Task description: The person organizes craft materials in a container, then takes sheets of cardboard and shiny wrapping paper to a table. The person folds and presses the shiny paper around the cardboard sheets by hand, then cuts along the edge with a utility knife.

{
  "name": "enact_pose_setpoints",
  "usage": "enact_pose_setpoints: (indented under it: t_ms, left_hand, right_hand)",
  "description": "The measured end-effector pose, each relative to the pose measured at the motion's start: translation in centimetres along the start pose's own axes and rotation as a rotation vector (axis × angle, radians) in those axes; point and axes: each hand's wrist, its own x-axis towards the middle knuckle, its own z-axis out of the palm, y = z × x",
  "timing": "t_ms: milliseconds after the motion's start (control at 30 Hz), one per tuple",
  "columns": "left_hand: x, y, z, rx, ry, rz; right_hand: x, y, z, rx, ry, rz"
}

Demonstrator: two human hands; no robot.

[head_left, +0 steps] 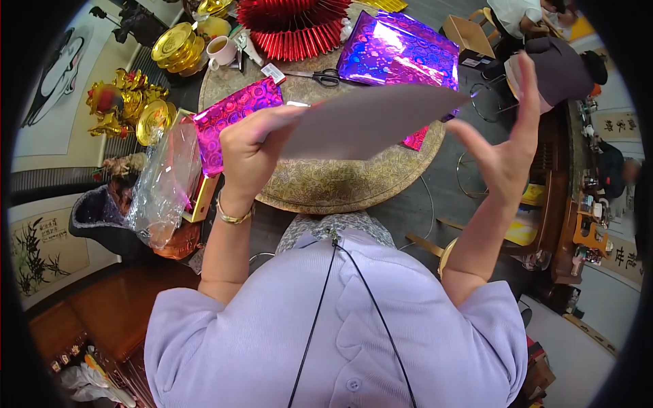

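Observation:
My left hand [248,146] is closed on one end of a thin, plain grey sheet [374,122], pinching its left edge. I hold the sheet tilted above the round patterned table [333,187]; whether it is paper or card I cannot tell. My right hand [507,156] is raised beyond the sheet's right tip, fingers and thumb spread, holding nothing. Beside my left hand lies shiny pink patterned foil paper [231,112]. A stack of purple holographic foil paper [401,47] rests behind the sheet. Black-handled scissors [326,77] lie left of that stack.
At the back are a red pleated paper decoration [292,27] and a cup of tea [221,52]. Gold ornaments [129,102] and clear plastic wrap [160,183] are on the left. A cardboard box [469,37] and a person [517,17] are at back right.

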Motion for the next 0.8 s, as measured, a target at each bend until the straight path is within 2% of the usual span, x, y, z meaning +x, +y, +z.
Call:
enact_pose_setpoints:
  t_ms: [67,233,300,333,400,433,533,567,633,667,733,800]
  left_hand:
    - [1.2,1.2,0.2,0.084,-0.11,0.197]
    - [1.8,1.2,-1.1,0.129,-0.232,0.147]
    - [1.4,-0.1,-4.2,0.092,-0.415,-0.192]
    - [0.8,-1.7,-6.1,0.098,-0.408,-0.197]
    - [-1.7,-6.3,-8.5,-0.082,-0.364,-0.566]
    - [-3.1,-7.9,-8.5,-0.079,-0.361,-0.577]
    - [-7.6,-12.5,-7.4,-0.447,-0.151,-0.64]
    - [-8.4,-13.1,-7.3,-0.566,-0.08,-0.657]
    - [-8.9,-12.2,-5.0,-0.694,-0.095,-0.703]
    - [-8.8,-11.9,-4.1,-0.693,-0.09,-0.711]
    - [-8.5,-11.5,-2.8,-0.616,-0.058,-0.861]
    - [-8.5,-11.4,-2.4,-0.562,-0.032,-0.849]
  right_hand:
    - [0.5,-0.7,0.8,-0.121,-0.157,-0.036]
    - [2.1,-1.5,2.6,-0.431,-0.563,-0.156]
    - [2.1,1.1,0.8,-0.243,-0.406,-0.06]
    - [2.0,2.5,-0.6,-0.236,-0.413,-0.063]
    - [1.4,5.8,-3.5,-0.115,-0.284,0.178]
    - [0.7,8.2,-4.3,-0.111,-0.292,0.185]
    - [-1.5,16.6,-5.7,0.068,-0.115,0.296]
    - [-1.9,17.7,-5.7,0.127,-0.052,0.336]
    - [-3.2,17.0,-4.1,0.291,0.019,0.446]
    - [-3.7,17.3,-3.5,0.291,0.015,0.453]
    - [-4.6,18.3,-2.8,0.261,0.041,0.524]
    - [-5.0,18.7,-2.9,0.278,0.037,0.564]
